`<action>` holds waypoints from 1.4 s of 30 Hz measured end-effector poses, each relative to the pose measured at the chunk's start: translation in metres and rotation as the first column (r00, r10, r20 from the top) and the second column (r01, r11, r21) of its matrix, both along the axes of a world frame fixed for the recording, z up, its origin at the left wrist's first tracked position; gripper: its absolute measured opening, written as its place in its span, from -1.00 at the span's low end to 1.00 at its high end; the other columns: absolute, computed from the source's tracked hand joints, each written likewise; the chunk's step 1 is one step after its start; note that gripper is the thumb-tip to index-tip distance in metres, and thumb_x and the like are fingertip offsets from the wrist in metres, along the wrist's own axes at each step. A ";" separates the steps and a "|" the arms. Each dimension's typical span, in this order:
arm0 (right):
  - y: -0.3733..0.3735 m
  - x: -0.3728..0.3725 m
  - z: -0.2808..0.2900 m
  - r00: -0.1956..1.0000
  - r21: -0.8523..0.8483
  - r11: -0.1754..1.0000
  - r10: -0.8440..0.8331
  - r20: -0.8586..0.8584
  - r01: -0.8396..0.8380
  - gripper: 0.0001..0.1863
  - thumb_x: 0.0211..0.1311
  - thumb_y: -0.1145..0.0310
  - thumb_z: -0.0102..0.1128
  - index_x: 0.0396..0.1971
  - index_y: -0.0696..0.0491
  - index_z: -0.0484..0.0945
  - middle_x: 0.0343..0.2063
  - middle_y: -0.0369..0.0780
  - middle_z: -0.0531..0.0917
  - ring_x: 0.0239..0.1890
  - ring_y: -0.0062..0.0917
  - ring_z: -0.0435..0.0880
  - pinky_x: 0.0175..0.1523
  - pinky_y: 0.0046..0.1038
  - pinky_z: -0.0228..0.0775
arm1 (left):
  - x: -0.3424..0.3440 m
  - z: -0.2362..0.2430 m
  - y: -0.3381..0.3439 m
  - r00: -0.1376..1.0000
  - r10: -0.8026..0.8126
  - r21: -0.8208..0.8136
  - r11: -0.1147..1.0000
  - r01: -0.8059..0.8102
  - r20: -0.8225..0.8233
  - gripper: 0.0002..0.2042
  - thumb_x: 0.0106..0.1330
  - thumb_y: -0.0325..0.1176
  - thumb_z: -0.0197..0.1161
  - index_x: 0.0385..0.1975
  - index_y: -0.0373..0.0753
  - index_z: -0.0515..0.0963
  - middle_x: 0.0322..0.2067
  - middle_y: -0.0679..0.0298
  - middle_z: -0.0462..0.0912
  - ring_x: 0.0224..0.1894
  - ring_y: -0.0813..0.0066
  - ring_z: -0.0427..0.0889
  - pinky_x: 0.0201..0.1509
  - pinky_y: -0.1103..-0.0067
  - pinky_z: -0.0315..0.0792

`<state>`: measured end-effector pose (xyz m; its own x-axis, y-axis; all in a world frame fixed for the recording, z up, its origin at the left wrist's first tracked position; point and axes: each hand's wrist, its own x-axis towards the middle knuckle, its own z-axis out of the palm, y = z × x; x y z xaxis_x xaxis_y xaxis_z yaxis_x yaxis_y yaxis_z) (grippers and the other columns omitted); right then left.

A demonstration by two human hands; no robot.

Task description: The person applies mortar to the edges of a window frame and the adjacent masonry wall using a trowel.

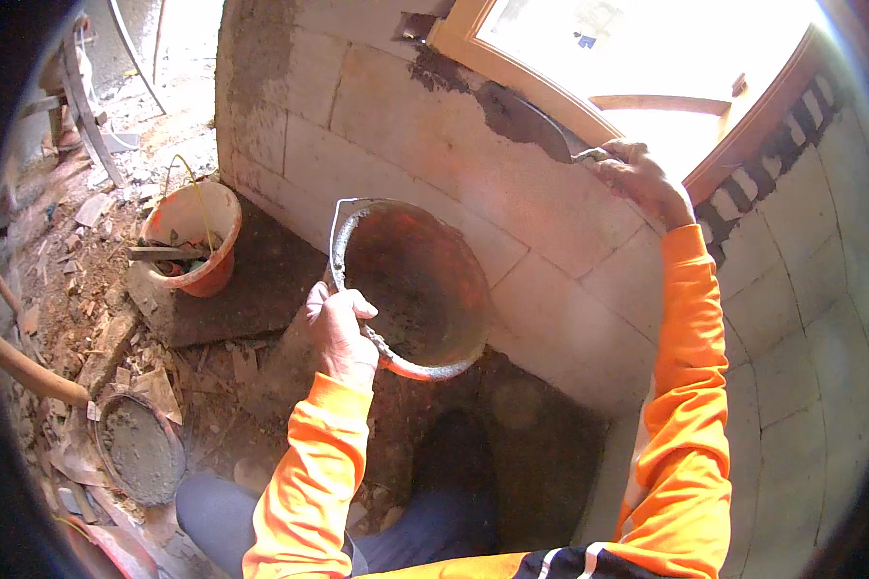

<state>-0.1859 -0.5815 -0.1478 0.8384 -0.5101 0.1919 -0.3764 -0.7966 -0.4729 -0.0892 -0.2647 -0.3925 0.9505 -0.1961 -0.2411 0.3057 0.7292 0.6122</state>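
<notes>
My left hand is closed on the near left rim of an orange bucket, tilted so that its mouth faces me. Grey mortar coats the rim and the inside, and a thin wire handle rises at the far left. Up at the right, my right hand is wrapped round the handle of a trowel. Its blade lies along the wall just below the wooden window frame, beside a dark band of wet mortar. How much of that dark patch is blade I cannot tell.
The block wall runs in front and to the right. A smaller pail with tools in it stands at the left on a dark slab. Rubble covers the floor. A round mortar-filled pan and a wooden handle lie lower left.
</notes>
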 end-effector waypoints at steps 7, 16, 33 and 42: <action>0.055 -0.017 0.006 0.995 -0.322 0.942 -0.094 0.015 0.094 -0.51 0.14 0.26 0.28 0.02 0.22 0.53 -0.24 -0.11 0.65 -0.27 -0.42 0.63 -0.12 -0.45 0.48 | 0.008 -0.011 0.002 1.000 -0.006 0.048 0.999 0.007 -0.022 -0.70 -0.30 -0.61 0.06 -0.61 -0.11 0.11 -0.56 0.42 0.14 -0.46 0.57 0.11 -0.25 0.61 0.11; 0.048 -0.057 -0.011 0.989 -0.830 0.550 -0.146 0.016 0.095 -0.62 0.10 0.28 0.27 -0.07 0.11 0.61 -0.22 -0.04 0.67 -0.23 -0.18 0.67 -0.02 -0.32 0.50 | 0.002 -0.031 -0.017 0.989 -0.065 0.066 0.995 0.074 -0.131 -0.69 -0.33 -0.60 0.10 -0.65 -0.12 0.10 -0.57 0.43 0.16 -0.47 0.54 0.15 -0.26 0.56 0.13; 0.029 -0.001 -0.067 0.952 -0.571 0.808 0.273 0.140 -0.148 -0.73 0.13 0.29 0.24 -0.25 0.17 0.63 -0.55 -0.21 0.61 -0.52 -0.55 0.52 -0.37 -0.47 0.41 | -0.006 -0.043 -0.015 0.997 -0.014 0.075 0.997 0.019 -0.075 -0.72 -0.33 -0.62 0.11 -0.56 -0.18 0.25 -0.50 0.38 0.26 -0.38 0.47 0.27 -0.13 0.55 0.21; 0.008 0.000 -0.118 0.982 -0.598 0.785 -0.069 0.178 0.163 -0.64 0.11 0.16 0.29 -0.14 0.04 0.64 -0.30 -0.04 0.68 -0.22 -0.12 0.64 -0.10 -0.25 0.47 | -0.011 -0.023 -0.011 0.988 0.004 0.089 0.996 0.010 -0.157 -0.64 -0.31 -0.57 0.10 -0.57 -0.08 0.06 -0.53 0.44 0.07 -0.44 0.53 0.11 -0.24 0.57 0.10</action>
